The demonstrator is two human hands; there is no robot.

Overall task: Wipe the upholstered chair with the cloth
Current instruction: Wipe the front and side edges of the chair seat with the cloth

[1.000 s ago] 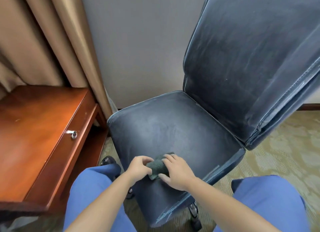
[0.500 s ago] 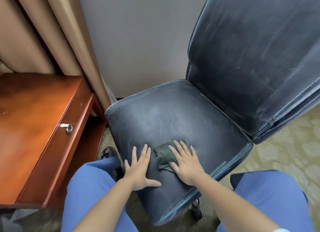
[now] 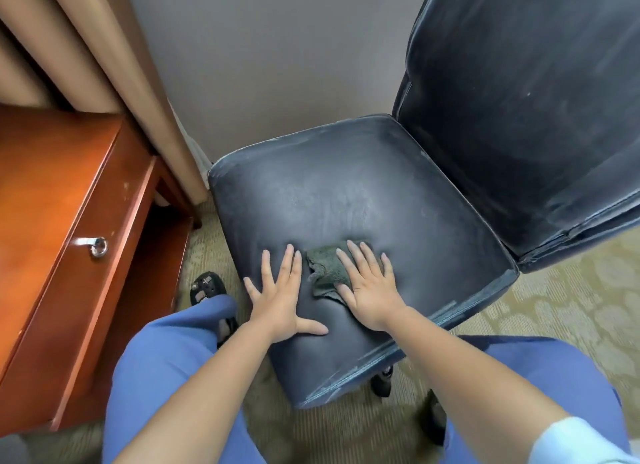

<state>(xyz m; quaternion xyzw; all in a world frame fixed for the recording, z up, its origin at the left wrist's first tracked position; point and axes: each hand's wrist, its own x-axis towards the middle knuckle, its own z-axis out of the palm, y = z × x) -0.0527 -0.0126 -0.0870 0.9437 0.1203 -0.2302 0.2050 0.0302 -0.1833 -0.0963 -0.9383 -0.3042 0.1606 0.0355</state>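
**Flat hands on the chair seat, cloth under the right palm**

The right hand point(image 3: 372, 292) lies flat with straight fingers, pressing the crumpled dark green cloth point(image 3: 325, 268) onto the seat of the dark blue upholstered chair point(image 3: 346, 200). It grips nothing. Part of the cloth shows beside the thumb, near the seat's front edge. The left hand point(image 3: 280, 299) rests just beside the cloth, palm down and fingers spread on the bare seat. Left of the chair stand a wooden desk point(image 3: 52, 186) with a metal drawer handle point(image 3: 93, 245) and a beige curtain point(image 3: 114, 68).
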